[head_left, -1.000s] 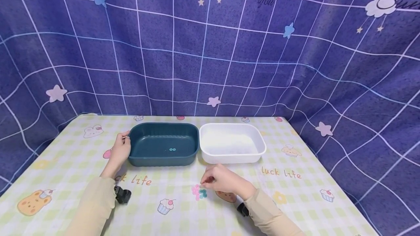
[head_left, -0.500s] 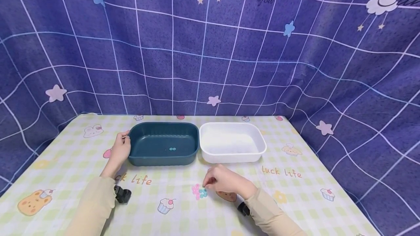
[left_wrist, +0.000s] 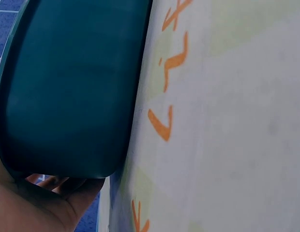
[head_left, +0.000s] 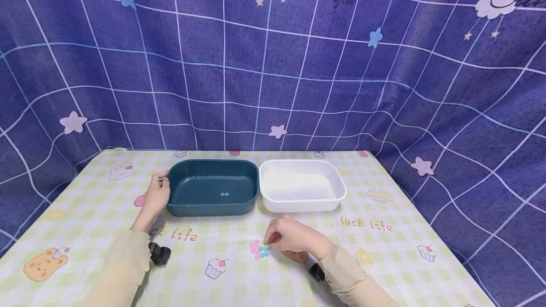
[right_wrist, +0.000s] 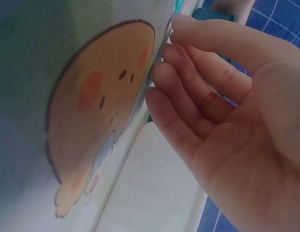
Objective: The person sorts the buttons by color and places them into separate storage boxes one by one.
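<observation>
Near the front middle of the table, several small pink buttons (head_left: 255, 249) lie close against several small teal buttons (head_left: 264, 251). My right hand (head_left: 294, 237) is just right of them, its fingertips down at the teal ones. In the right wrist view the thumb and index fingertips (right_wrist: 177, 36) meet, the other fingers curve loosely, and whether a button is between the tips is hidden. My left hand (head_left: 157, 192) grips the left end of a dark teal bin (head_left: 211, 210). Two light teal buttons (head_left: 224, 194) lie on its floor.
Beside the teal bin, close to its right end, stands a white bin (head_left: 304, 206). Both rest on a checked tablecloth (head_left: 170, 278) with printed cartoons. A blue grid-patterned curtain (head_left: 239, 84) hangs behind the table.
My right hand has shifted slightly right, from over the buttons to their right edge, uncovering more of the teal ones. The left hand and both bins stay in place.
</observation>
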`<move>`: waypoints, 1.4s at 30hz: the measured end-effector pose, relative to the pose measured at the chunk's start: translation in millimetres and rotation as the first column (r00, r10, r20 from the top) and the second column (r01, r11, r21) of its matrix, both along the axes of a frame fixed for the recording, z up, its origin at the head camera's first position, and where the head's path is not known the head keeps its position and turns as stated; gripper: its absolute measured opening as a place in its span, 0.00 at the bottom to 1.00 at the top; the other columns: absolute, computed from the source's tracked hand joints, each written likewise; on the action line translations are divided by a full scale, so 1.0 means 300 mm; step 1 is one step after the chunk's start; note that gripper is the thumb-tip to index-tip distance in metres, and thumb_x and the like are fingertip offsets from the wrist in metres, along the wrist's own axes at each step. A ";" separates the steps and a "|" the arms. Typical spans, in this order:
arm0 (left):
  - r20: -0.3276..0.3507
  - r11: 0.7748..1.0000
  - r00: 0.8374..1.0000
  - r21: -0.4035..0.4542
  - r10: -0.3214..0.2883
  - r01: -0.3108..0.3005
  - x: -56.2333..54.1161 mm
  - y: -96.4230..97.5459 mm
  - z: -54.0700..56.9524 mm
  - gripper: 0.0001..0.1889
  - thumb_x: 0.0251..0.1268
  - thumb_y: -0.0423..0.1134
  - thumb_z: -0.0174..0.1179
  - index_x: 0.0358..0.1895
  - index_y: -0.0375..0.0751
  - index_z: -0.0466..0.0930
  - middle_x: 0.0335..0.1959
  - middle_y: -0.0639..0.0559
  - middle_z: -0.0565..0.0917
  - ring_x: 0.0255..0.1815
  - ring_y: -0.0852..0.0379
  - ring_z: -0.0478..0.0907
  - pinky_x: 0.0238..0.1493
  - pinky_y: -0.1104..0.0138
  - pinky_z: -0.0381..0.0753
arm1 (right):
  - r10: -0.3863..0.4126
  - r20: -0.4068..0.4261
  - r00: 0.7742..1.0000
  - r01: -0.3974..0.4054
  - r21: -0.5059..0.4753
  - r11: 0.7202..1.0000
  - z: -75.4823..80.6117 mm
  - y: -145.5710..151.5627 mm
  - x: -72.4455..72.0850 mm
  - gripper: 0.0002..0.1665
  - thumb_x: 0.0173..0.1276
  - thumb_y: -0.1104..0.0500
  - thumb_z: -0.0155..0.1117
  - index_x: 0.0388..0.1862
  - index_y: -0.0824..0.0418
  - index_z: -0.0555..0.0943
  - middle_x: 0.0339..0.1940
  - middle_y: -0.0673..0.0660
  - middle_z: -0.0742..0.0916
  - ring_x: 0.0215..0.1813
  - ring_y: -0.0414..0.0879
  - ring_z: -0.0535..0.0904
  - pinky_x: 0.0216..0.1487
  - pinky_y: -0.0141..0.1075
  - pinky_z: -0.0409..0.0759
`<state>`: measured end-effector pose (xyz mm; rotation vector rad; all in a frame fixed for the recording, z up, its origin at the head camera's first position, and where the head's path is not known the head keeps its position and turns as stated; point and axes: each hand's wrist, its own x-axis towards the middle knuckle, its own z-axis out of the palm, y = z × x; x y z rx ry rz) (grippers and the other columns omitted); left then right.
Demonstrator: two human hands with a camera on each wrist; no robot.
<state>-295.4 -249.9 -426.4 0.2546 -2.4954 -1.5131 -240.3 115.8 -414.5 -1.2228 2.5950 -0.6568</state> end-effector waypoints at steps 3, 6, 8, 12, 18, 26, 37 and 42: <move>0.003 1.000 1.000 0.000 0.000 0.000 -0.002 0.000 0.000 0.26 0.75 0.41 0.26 0.71 0.33 0.50 0.64 0.26 0.64 0.64 0.36 0.62 0.62 0.48 0.62 | 0.010 -0.007 1.000 -0.010 0.008 1.000 0.001 0.000 0.000 0.05 0.55 0.64 0.70 0.33 0.59 0.86 0.28 0.47 0.84 0.31 0.31 0.77 0.36 0.19 0.73; 0.008 1.000 1.000 0.004 0.000 0.000 -0.002 0.000 0.001 0.26 0.76 0.42 0.26 0.71 0.34 0.50 0.64 0.27 0.64 0.64 0.36 0.63 0.61 0.48 0.62 | 0.025 -0.015 1.000 -0.024 0.015 1.000 0.003 0.000 -0.001 0.05 0.55 0.64 0.70 0.33 0.59 0.87 0.27 0.47 0.83 0.30 0.30 0.76 0.36 0.19 0.72; 0.010 1.000 1.000 0.005 0.002 -0.002 -0.002 0.000 0.001 0.26 0.76 0.42 0.26 0.71 0.34 0.50 0.64 0.27 0.64 0.64 0.36 0.63 0.62 0.48 0.62 | 0.036 -0.025 0.999 -0.036 0.019 0.999 0.004 -0.001 -0.002 0.05 0.55 0.64 0.70 0.33 0.58 0.87 0.27 0.47 0.83 0.30 0.30 0.75 0.36 0.18 0.72; 0.010 1.000 1.000 0.005 0.004 -0.004 0.000 0.001 0.002 0.26 0.75 0.41 0.26 0.71 0.34 0.50 0.64 0.27 0.64 0.64 0.36 0.63 0.62 0.48 0.62 | 0.063 -0.056 0.996 -0.062 0.020 0.998 0.006 -0.003 -0.001 0.05 0.56 0.63 0.70 0.33 0.58 0.87 0.26 0.47 0.83 0.29 0.29 0.74 0.36 0.17 0.71; 0.007 1.000 1.000 0.013 0.005 -0.005 0.000 0.000 0.001 0.26 0.75 0.41 0.26 0.71 0.33 0.50 0.65 0.26 0.63 0.65 0.36 0.62 0.63 0.48 0.60 | 0.101 -0.122 0.987 -0.099 0.027 0.995 0.004 -0.008 -0.002 0.04 0.57 0.63 0.69 0.31 0.59 0.88 0.24 0.47 0.83 0.28 0.28 0.73 0.34 0.16 0.70; 0.021 1.000 1.000 0.015 0.011 -0.011 0.001 0.002 0.002 0.26 0.76 0.42 0.27 0.71 0.34 0.50 0.64 0.27 0.64 0.64 0.37 0.62 0.63 0.48 0.60 | 0.095 -0.130 0.987 -0.088 0.053 0.995 0.000 -0.014 -0.004 0.04 0.58 0.62 0.69 0.32 0.58 0.88 0.25 0.46 0.83 0.28 0.25 0.72 0.34 0.14 0.70; 0.012 1.000 1.000 0.006 0.011 -0.011 -0.002 0.001 -0.002 0.25 0.76 0.41 0.27 0.71 0.34 0.50 0.64 0.26 0.64 0.64 0.36 0.63 0.63 0.48 0.61 | 0.096 -0.135 0.986 -0.092 0.036 0.995 -0.005 -0.015 -0.005 0.04 0.58 0.62 0.68 0.32 0.57 0.88 0.24 0.45 0.82 0.27 0.26 0.69 0.33 0.15 0.69; 0.009 1.000 1.000 0.001 0.010 -0.010 -0.002 0.000 -0.001 0.25 0.76 0.41 0.27 0.71 0.34 0.50 0.64 0.27 0.64 0.64 0.36 0.63 0.62 0.48 0.61 | 0.089 -0.119 0.989 -0.090 0.001 0.996 0.000 -0.010 -0.004 0.04 0.58 0.62 0.67 0.32 0.58 0.88 0.25 0.46 0.82 0.28 0.28 0.70 0.34 0.16 0.70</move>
